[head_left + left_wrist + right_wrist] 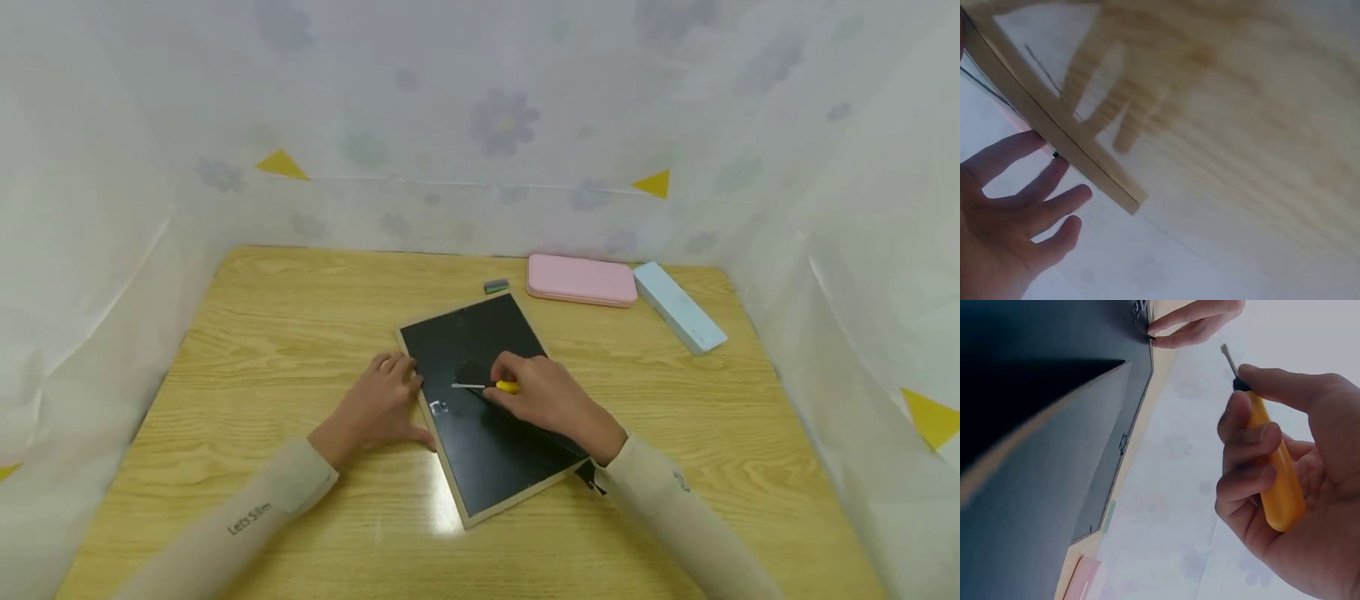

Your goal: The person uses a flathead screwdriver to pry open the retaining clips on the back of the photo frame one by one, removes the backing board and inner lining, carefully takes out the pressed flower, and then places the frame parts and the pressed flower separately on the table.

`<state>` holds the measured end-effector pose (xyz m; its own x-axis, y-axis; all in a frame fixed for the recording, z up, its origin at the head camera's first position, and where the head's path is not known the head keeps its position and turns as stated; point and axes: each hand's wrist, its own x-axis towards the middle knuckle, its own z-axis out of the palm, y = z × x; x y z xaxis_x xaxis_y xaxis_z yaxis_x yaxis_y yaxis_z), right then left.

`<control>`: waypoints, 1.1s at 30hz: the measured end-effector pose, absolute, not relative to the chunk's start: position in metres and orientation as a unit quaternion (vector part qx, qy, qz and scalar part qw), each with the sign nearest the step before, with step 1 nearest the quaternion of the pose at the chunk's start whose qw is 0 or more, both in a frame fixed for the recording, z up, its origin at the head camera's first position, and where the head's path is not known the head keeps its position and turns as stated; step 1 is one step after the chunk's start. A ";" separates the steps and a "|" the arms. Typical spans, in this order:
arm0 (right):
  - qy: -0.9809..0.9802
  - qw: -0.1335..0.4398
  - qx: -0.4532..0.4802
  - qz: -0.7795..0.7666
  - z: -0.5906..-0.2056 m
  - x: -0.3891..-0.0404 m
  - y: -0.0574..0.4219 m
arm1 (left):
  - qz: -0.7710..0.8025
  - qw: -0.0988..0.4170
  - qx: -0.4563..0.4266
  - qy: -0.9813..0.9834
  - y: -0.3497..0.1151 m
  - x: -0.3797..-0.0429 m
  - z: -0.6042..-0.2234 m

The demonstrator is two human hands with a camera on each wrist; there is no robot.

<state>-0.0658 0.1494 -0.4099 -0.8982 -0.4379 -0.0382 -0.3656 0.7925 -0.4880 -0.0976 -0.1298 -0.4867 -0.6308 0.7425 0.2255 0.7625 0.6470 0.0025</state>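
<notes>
Here, a person's right hand grips a yellow-handled screwdriver above a black-backed frame, which lies aslant on a wood-grain table, while the left hand, fingers spread, touches its left edge. The right wrist view reveals the thick handle and black collar, largely covered by the fist in the head view; whether the metal tip touches the backing cannot be told. The left wrist view picks out a small black tab by the fingertips and the hand's dark reflection on the glossy tabletop. Only the head view takes in the light-blue box, resting at the table's far right beside a pink case. A small dark block sits just beyond the frame's far end. The right hand partly hides a black flap on the backing, and its sleeve covers part of a black piece jutting past the near corner. A flowered white sheet hangs around the table. Counted: two hands, one screwdriver, one frame, one case, one box, one block, and four yellow triangles across the sheeting.
</notes>
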 end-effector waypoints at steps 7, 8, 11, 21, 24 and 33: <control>0.948 0.045 -0.201 -0.242 -0.412 -0.065 0.152 | -0.024 0.062 -0.387 -0.920 -0.116 -0.082 -0.479; 0.948 0.046 -0.200 -0.243 -0.412 -0.065 0.153 | -0.019 0.052 -0.389 -0.919 -0.116 -0.083 -0.475; 0.949 0.049 -0.196 -0.243 -0.411 -0.065 0.154 | -0.012 0.014 -0.406 -0.914 -0.120 -0.097 -0.464; 0.948 0.059 -0.193 -0.248 -0.412 -0.064 0.157 | -0.016 -0.133 -0.408 -0.903 -0.143 -0.152 -0.457; 0.947 0.059 -0.191 -0.253 -0.413 -0.064 0.159 | -0.029 -0.132 -0.408 -0.903 -0.145 -0.152 -0.458; 0.947 0.060 -0.183 -0.258 -0.415 -0.065 0.162 | -0.002 -0.122 -0.379 -0.917 -0.146 -0.130 -0.458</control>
<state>-0.0652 0.1619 -0.4149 -0.9255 -0.3783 -0.0192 -0.3162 0.7994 -0.5108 -0.1299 -0.1461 -0.4580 -0.6832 0.6955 -0.2225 0.6945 0.7130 0.0964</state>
